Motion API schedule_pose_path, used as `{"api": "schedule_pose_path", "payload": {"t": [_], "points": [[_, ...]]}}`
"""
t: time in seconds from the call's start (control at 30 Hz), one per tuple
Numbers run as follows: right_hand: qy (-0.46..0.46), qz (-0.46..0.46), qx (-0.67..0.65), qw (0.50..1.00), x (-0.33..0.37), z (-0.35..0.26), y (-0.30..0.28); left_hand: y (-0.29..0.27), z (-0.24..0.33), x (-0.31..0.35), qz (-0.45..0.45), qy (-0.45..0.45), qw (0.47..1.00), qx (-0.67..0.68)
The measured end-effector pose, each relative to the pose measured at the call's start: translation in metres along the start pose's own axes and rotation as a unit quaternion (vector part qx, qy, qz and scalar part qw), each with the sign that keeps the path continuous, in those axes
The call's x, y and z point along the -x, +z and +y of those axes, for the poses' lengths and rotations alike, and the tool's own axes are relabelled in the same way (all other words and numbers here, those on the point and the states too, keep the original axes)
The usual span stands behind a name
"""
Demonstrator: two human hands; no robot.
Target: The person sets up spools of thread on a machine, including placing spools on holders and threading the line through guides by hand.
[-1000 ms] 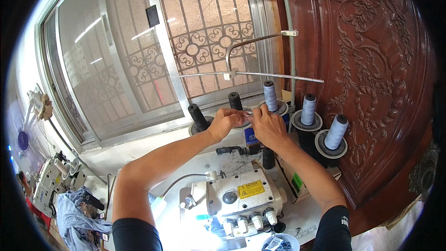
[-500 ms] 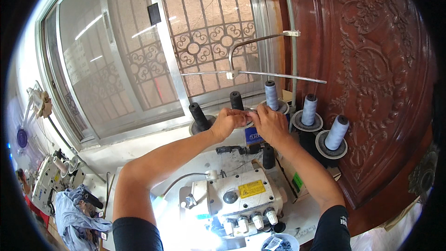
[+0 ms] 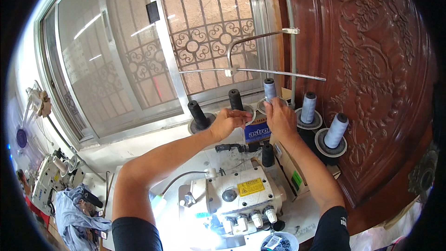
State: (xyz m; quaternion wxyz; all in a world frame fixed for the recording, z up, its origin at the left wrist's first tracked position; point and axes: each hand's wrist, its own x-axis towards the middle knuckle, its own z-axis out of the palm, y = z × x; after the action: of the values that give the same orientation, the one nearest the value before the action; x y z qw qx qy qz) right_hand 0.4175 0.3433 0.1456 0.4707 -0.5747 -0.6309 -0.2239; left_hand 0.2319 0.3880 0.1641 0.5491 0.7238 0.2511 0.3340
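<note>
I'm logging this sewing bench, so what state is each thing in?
Left hand, fingers pinched together; any thread too fine to tell.
Right hand, fingers bent, apart from the left; grip unclear.
Black thread cones, upright.
Pale blue thread cones, upright.
Nearest sewing machine, lower left end brightly lit.
Blue cloth, crumpled.
Tub, open, things inside.

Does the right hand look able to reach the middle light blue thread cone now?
Probably yes: the right hand appears close to the middle light blue thread cone, and nothing visible covers the cone's near side.
</note>
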Motion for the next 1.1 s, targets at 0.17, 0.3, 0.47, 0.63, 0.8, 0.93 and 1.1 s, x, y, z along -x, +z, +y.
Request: {"api": "schedule_pose_path", "payload": {"t": [0.17,0.3,0.47,0.63,0.8,0.93,1.1], "points": [[0.078,-0.045,-0.090,0.992,0.011,0.012,-0.001,-0.003,-0.003,-0.004,-0.015,-0.004,1.000,-0.016],[0.177,-0.122,-0.185,0.959,0.016,0.018,0.003,-0.013,-0.006,-0.008,-0.061,0.046,0.983,-0.165],[0.180,-0.260,-0.136,0.939,0.026,0.034,0.001,-0.025,0.023,0.002,-0.113,-0.129,0.945,-0.280],[-0.028,-0.402,0.022,0.915,0.063,0.029,0.025,-0.043,0.056,0.035,-0.182,-0.250,0.872,-0.380],[-0.015,-0.468,0.052,0.882,0.092,0.054,0.070,-0.062,0.097,0.079,-0.171,-0.342,0.851,-0.360],[0.002,-0.426,0.058,0.903,0.091,0.046,0.065,-0.085,0.120,0.124,-0.134,-0.324,0.862,-0.366],[0.139,-0.244,-0.130,0.951,0.088,0.027,-0.009,-0.130,0.123,0.183,-0.010,-0.257,0.838,-0.482]]}}
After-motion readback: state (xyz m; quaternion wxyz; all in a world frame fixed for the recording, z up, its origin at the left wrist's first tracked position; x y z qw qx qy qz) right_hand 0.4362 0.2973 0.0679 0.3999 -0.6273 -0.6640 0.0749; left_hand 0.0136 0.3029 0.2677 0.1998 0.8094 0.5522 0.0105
